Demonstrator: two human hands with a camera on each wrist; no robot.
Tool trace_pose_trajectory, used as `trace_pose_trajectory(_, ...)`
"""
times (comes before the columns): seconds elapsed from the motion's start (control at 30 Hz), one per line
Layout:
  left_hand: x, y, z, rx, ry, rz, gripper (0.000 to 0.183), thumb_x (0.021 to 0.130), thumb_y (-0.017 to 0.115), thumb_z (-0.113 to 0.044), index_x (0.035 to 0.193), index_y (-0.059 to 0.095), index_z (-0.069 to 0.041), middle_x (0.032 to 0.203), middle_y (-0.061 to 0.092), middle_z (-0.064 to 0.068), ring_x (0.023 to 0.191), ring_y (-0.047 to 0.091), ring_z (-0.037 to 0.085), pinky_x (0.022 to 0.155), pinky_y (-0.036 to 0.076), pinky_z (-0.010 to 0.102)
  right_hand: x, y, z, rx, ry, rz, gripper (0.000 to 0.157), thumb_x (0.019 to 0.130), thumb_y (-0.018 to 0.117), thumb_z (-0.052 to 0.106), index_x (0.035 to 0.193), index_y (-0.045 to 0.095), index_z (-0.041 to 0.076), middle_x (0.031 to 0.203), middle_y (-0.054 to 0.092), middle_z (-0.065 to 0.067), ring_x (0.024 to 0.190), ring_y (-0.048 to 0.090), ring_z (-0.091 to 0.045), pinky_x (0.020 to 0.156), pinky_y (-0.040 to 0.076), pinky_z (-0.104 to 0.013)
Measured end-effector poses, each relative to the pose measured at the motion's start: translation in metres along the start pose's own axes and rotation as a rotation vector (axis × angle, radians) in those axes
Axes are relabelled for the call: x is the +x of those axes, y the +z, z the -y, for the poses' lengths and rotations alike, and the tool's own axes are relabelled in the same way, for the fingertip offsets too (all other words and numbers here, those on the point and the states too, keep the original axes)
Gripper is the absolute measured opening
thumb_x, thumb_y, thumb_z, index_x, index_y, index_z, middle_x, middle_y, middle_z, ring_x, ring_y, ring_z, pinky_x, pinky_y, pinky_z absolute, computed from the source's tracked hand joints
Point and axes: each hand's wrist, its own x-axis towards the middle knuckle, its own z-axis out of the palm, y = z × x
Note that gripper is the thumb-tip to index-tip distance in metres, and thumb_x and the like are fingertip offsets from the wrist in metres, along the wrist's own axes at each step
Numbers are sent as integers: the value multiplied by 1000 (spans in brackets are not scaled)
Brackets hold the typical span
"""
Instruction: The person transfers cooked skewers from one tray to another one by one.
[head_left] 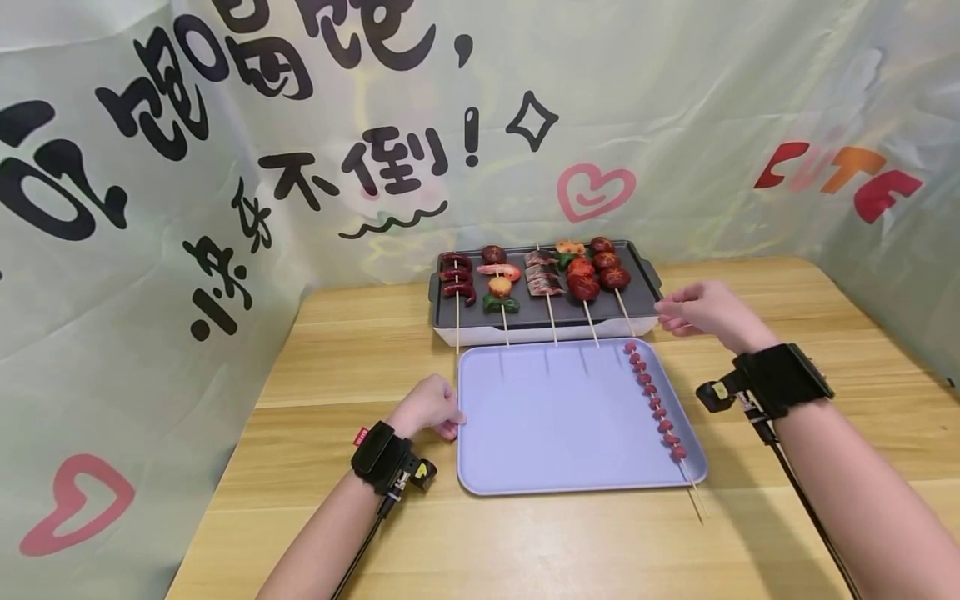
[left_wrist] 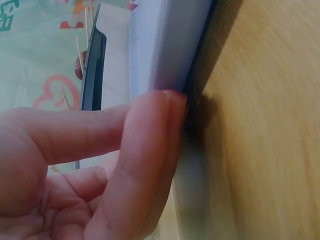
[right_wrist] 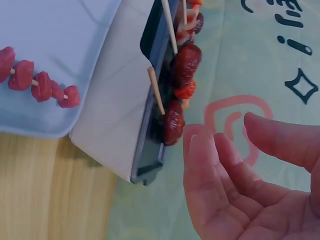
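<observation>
With thumb and fingertips, my left hand (head_left: 431, 408) pinches the left edge of a pale lavender tray (head_left: 540, 417); the left wrist view shows the tray's rim (left_wrist: 172, 55) at those fingertips. One skewer of small red meat pieces (head_left: 654, 404) lies along the tray's right side, its stick end past the front rim. Holding nothing, my right hand (head_left: 708, 315) hovers by the right end of a dark grill pan (head_left: 645, 292), thumb apart from the fingers. Nearest to it on the pan is a skewer of glossy brown mushroom-like pieces (head_left: 615, 277).
Other skewers lie across the pan: dark red curled pieces (head_left: 457, 275), a mixed one with shrimp (head_left: 498, 272), grey fish-like slices (head_left: 543, 275) and another mixed one (head_left: 582, 287). Their sticks point toward the tray. Behind the wooden table (head_left: 352, 333) hangs a printed cloth (head_left: 390, 83).
</observation>
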Motion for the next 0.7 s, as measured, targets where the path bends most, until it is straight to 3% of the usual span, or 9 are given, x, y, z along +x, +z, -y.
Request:
trace_pose_trajectory(0.37, 1, 0, 0, 15, -3, -3, 32, 76, 64, 9, 54, 45, -5, 55, 58, 10, 44, 56, 13, 48, 56, 25, 30, 16, -4, 69, 33, 24, 38, 91, 54, 12, 112, 48, -20, 76, 65, -3, 65, 60, -6, 65, 55, -18)
trace_pose_trajectory(0.7, 1, 1, 1, 1, -13, -3, 31, 76, 64, 9, 55, 46, -4, 56, 58, 10, 45, 56, 13, 48, 56, 25, 44, 31, -13, 169, 86, 3, 27, 86, 58, 3, 101, 56, -19, 65, 61, 0, 59, 57, -7, 63, 58, -25)
